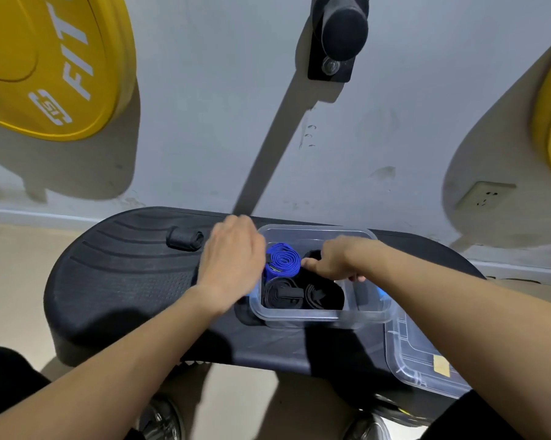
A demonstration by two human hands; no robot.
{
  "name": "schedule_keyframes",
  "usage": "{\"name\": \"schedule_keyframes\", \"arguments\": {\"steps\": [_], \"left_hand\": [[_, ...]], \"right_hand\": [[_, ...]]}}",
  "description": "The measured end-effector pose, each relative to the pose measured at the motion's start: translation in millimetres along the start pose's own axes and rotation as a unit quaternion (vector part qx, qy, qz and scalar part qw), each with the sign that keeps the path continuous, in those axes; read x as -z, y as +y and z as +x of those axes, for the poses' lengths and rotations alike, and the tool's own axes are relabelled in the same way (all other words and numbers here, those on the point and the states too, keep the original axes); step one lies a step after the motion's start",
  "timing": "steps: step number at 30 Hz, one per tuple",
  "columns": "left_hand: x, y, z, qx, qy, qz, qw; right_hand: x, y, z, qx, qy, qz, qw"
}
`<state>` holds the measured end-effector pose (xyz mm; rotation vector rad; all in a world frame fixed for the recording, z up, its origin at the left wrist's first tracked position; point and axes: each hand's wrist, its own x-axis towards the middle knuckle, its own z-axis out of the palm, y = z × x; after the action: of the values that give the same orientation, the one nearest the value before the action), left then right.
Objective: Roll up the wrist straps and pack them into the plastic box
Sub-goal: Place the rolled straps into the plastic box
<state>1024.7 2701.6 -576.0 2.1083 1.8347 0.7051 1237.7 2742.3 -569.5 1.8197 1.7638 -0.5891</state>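
Two hands: both were down at the plastic box (318,317), and we had them in clear sight from above.
Left hand (231,258): palm down and blurred, it hung over the box's left rim; the fingers lay loose and together, and we saw nothing in them.
Right hand (334,260): it reached inside the box from the right, thumb pointing left, fingers curled down round the far black strap (312,254).
Far black strap: mostly hidden under that hand, it sat in the box's far right part.
Blue strap (283,260): rolled into a tight coil, it lay in the far left part of the box, just beside the right thumb.
Near black straps (280,293): we counted two rolled coils side by side along the near wall of the box.
Loose black strap (185,238): rolled up, it rested outside on the black platform (125,281), left of the left hand.
Box: it stood on the platform, right of centre.
Clear lid (423,354): it lay at the platform's near right edge, near the box.
Wall: yellow weight plates (55,58) hung on either side, with a black peg (340,27) between them.
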Motion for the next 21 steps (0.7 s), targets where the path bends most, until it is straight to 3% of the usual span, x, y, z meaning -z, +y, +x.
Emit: {"name": "schedule_keyframes", "arguments": {"steps": [3, 6, 12, 16, 19, 21], "left_hand": [[1, -25, -1, 0.119, -0.092, 0.069, 0.986], [-4, -41, -11, 0.136, -0.182, 0.074, 0.971], [-3, -49, -14, 0.149, -0.148, 0.104, 0.972], [5, -29, -15, 0.165, -0.081, 0.141, 0.973], [15, -8, -19, 0.127, -0.032, 0.13, 0.983], [21, 4, -23, 0.097, -0.023, 0.093, 0.991]], "right_hand": [[8, 5, -3, 0.012, 0.113, -0.047, 0.992], [20, 9, -7, 0.006, 0.163, -0.047, 0.986], [30, 27, -18, -0.047, 0.232, -0.016, 0.971], [13, 39, -22, -0.083, 0.179, 0.003, 0.98], [4, 49, -27, -0.065, 0.078, 0.052, 0.993], [0, 52, -30, -0.049, 0.059, 0.099, 0.992]]}}
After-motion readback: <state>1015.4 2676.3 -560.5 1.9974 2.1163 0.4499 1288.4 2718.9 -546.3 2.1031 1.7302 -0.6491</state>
